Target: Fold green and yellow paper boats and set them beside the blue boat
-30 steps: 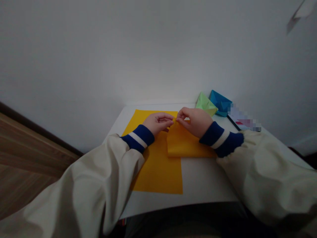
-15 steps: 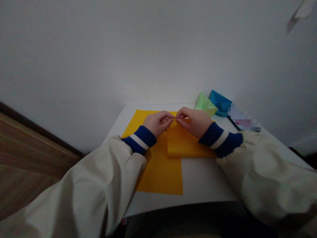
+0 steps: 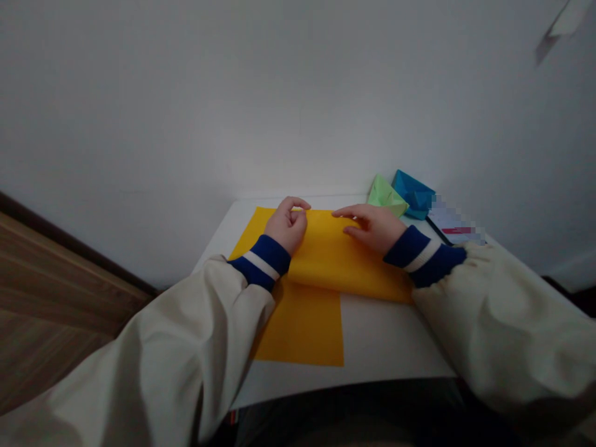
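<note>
A folded yellow sheet of paper (image 3: 344, 264) lies with its rounded, folded edge towards me, partly over a flat yellow sheet (image 3: 302, 326). My left hand (image 3: 286, 225) is at the folded sheet's left end. Its fingers are curled, with a gap between index finger and thumb and nothing visible between them. Over the right part of the folded sheet is my right hand (image 3: 375, 227), thumb and fingers apart, holding nothing. Whether its fingertips touch the paper I cannot tell.
A light green folded paper piece (image 3: 386, 196) and a blue one (image 3: 413, 192) sit at the back right of the white table (image 3: 386, 344). Beside them lies a device with a lit, partly blurred screen (image 3: 454, 225). A wall rises behind; wooden furniture (image 3: 60, 298) stands left.
My hands, which met in a pinch at the paper's far edge, have moved apart and their fingers have opened. The folded sheet has shifted left and now sits tilted.
</note>
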The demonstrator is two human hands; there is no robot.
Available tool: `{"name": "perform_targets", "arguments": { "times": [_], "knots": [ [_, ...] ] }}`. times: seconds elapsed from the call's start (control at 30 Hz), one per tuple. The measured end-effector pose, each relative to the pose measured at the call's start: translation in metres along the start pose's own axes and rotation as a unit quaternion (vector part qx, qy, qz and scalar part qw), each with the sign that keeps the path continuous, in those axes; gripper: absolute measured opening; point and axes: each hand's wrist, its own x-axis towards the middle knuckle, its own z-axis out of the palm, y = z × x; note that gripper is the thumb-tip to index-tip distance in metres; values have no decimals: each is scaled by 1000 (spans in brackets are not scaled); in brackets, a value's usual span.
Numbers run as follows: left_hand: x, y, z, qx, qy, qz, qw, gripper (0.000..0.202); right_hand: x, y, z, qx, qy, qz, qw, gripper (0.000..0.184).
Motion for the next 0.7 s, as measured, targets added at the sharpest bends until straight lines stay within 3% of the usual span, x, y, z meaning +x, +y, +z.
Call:
{"name": "perform_targets", "arguments": {
  "times": [0.23, 0.5, 0.7],
  "knots": [
    [-1, 5, -3, 126, -19, 75, 989, 18, -1, -7, -2, 3, -8, 13, 1000, 35],
    [2, 1, -4, 103, 11, 11, 995, 17, -2, 4, 1, -17, -1, 14, 1000, 36],
    [2, 1, -10, 97, 44, -38, 994, 16, -7, 19, -6, -40, 2, 92, 995, 31]
  ]
}}
